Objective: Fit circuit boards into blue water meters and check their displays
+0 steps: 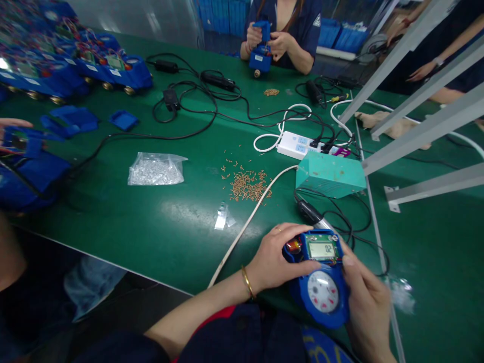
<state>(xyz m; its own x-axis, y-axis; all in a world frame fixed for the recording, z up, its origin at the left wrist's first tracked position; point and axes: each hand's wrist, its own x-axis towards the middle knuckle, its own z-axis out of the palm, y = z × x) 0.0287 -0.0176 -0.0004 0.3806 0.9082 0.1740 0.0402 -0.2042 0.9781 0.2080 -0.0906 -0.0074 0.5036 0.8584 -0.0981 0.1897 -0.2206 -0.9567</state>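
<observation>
A blue water meter (321, 282) with a round white dial and a small LCD screen on an open circuit board sits at the near table edge. My left hand (274, 259) wraps around its left side, fingers curled over the top. On the meter's right side my right hand (368, 307) grips the body, thumb pressing near the screen. A black electric screwdriver (310, 212) lies just behind the meter.
A pile of small copper screws (247, 185), a clear bag of parts (156, 170), a teal box (329, 174), a white power strip (298, 145) and tangled black cables lie on the green table (151, 227). Blue meters (75, 70) are stacked far left. A person opposite holds another meter (260, 53).
</observation>
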